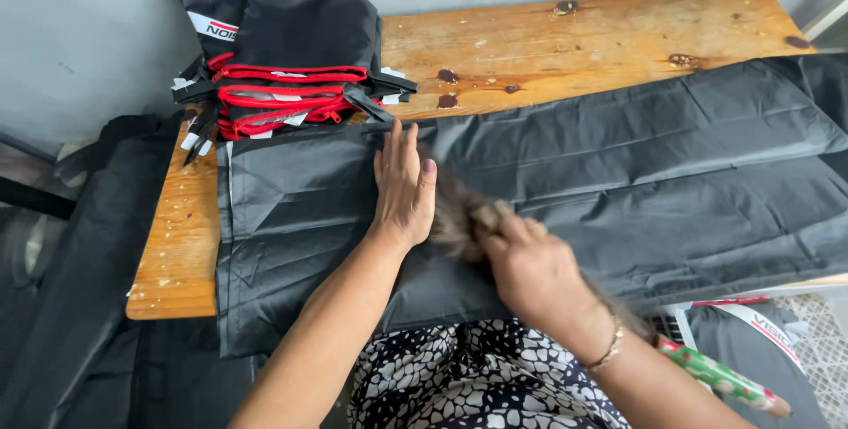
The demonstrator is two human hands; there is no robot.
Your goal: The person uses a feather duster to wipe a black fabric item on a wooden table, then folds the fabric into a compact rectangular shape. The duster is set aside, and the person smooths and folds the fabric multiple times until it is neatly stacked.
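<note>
1. Clearly head view only: left hand (405, 183) flat and open, pressing black fabric sheet (618, 182) spread mid-bench (565, 40).
2. Right hand (530, 265) blurred, curled, grip impossible to tell.
3. Could drag fabric into creases at 3 o'clock.
4. Might nudge folded stack (291, 84) at 11 o'clock off the edge.

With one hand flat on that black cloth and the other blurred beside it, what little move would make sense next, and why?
Probably a sweep of the right hand rightward along the black fabric. The left hand lies flat, pinning the cloth on the wooden table, while the right is motion-blurred beside it, and creases still show farther right. The stack of folded black-and-red pieces suggests smoothing before folding.
</note>
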